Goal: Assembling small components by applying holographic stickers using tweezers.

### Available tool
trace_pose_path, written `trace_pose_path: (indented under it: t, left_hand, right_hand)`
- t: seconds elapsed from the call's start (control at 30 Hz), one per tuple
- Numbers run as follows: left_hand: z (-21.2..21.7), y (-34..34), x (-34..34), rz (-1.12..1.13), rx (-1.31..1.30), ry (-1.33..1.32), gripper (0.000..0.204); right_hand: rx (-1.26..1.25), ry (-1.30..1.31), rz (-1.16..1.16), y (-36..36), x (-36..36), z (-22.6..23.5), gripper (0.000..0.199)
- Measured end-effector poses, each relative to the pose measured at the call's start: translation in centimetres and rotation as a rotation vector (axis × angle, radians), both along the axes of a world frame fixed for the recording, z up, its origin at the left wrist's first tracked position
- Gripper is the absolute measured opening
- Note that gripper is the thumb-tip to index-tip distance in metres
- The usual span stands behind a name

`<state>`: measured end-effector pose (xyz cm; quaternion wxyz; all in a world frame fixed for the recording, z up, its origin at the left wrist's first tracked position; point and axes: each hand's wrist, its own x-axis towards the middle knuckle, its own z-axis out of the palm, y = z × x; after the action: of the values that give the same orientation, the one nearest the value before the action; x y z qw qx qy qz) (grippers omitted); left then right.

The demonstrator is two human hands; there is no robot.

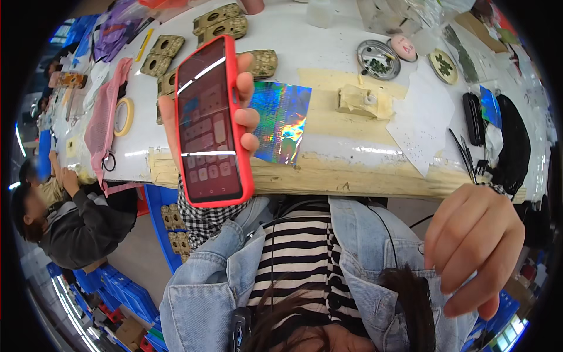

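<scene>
My left hand [247, 120] is wrapped round a smartphone [206, 129] in a red case, held upright over the table's near edge. Its fingers curl over the case's right side, the thumb lies along the left, and a dim screen of tiles faces me. Beyond the phone is a shiny holographic sheet [281, 120] on the table. My right hand [478, 246] hangs in the air in front of my denim jacket, its back towards me. Its fingers are loosely curled together; nothing shows at the fingertips, and the palm is hidden.
Camouflage-patterned cases [161, 54] lie at the far left beside a tape roll [124, 116] and pink mesh [105, 117]. A tape-covered block [365, 101], a round metal dish [378, 60] of dark small parts and tweezers [462, 154] lie to the right. Another person [88, 223] sits at left.
</scene>
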<state>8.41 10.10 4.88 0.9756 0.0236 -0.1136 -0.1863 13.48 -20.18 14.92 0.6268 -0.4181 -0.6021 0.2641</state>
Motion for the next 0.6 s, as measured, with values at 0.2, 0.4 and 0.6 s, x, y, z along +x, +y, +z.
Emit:
trace_pose_path:
  t: [0.2, 0.4, 0.6]
  left_hand:
    - [-1.5, 0.7, 0.9, -0.020, -0.200, -0.057, 0.083]
    - [-0.7, 1.0, -0.3, 0.146, -0.059, 0.008, 0.079]
    - [-0.7, 0.4, 0.0, 0.128, -0.047, 0.017, 0.080]
  right_hand:
    - [-0.550, -0.139, -0.169, -7.8, -2.2, -0.8, 0.022]
    - [-1.082, -0.078, -0.313, -11.0, -6.9, -7.6, 0.029]
    - [-1.223, 0.243, -0.371, -10.6, -9.3, -14.5, 0.038]
